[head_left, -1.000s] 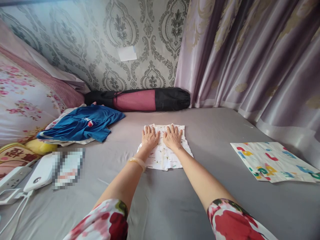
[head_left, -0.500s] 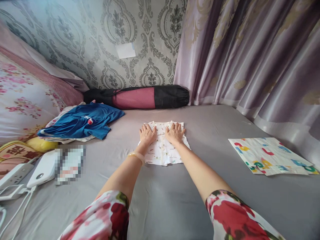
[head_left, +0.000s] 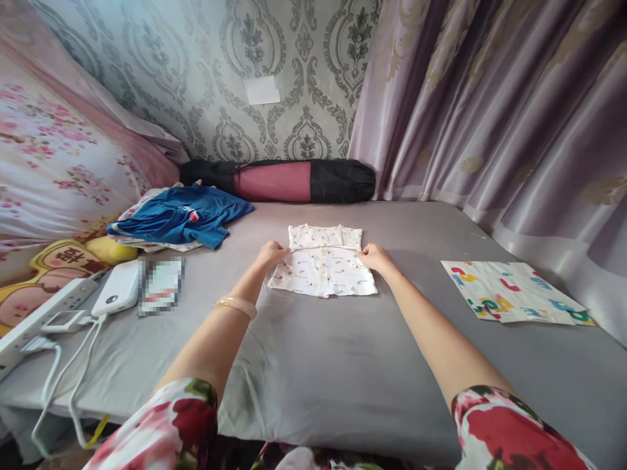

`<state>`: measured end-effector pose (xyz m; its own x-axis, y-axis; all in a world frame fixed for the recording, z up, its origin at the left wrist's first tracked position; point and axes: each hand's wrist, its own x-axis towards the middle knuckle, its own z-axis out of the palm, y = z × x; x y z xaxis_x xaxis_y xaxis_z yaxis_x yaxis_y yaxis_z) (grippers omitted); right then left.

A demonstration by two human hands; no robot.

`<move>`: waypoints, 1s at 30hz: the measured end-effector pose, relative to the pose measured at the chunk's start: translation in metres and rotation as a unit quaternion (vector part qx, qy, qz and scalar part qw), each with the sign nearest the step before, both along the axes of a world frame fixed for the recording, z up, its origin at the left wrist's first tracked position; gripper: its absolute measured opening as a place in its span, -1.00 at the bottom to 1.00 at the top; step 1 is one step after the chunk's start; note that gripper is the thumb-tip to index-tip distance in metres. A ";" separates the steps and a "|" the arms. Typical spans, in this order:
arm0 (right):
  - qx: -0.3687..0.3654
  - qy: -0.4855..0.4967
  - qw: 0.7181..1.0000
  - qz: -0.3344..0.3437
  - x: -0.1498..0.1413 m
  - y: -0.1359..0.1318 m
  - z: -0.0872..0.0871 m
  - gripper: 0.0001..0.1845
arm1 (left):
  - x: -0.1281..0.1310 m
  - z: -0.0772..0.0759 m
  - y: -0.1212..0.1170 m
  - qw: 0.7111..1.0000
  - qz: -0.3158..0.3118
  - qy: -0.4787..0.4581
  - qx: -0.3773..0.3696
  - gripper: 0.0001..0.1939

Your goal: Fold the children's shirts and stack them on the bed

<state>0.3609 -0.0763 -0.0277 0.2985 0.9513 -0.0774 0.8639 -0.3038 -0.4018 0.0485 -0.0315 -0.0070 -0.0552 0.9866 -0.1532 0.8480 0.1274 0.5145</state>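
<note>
A small white printed baby shirt [head_left: 304, 273] lies on the grey bed sheet [head_left: 333, 365] in front of me. A raised edge runs straight across it, with a shorter band of cloth above and the wider, buttoned part below. My left hand [head_left: 272, 254] pinches the left end of that edge between thumb and fingers. At the opposite end, my right hand [head_left: 376, 256] holds the cloth in the same way. A pale bangle [head_left: 238, 305] circles my left forearm.
Folded cloth with colourful shapes [head_left: 514, 292] lies at right. On the left are a blue T-shirt [head_left: 181, 212] on other clothes, a white power bank [head_left: 116, 287], a power strip [head_left: 46, 320] with cables and a pixelated item [head_left: 161, 285]. A black-and-pink rolled bag [head_left: 274, 181] rests along the wall.
Both hands, flat on the shirt before, have moved out to its sides and now grip it. A crosswise edge has appeared in the cloth. My view has shifted slightly.
</note>
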 end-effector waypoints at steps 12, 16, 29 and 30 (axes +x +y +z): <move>0.025 -0.076 0.997 -0.008 -0.026 -0.027 0.010 -0.65 | 0.002 0.000 -0.012 0.999 0.036 0.030 -0.027 -0.74; 0.037 -0.031 0.999 -0.011 -0.021 -0.031 0.008 -0.65 | -0.001 0.003 -0.019 0.999 0.023 0.036 -0.018 -0.76; 0.036 0.207 0.971 0.113 -0.002 -0.084 0.013 -0.60 | -0.035 0.015 -0.078 0.969 -0.181 -0.158 -0.064 -0.14; 0.027 0.214 0.967 0.138 -0.002 -0.090 0.016 -0.60 | -0.037 0.016 -0.082 0.963 -0.209 -0.157 -0.064 -0.22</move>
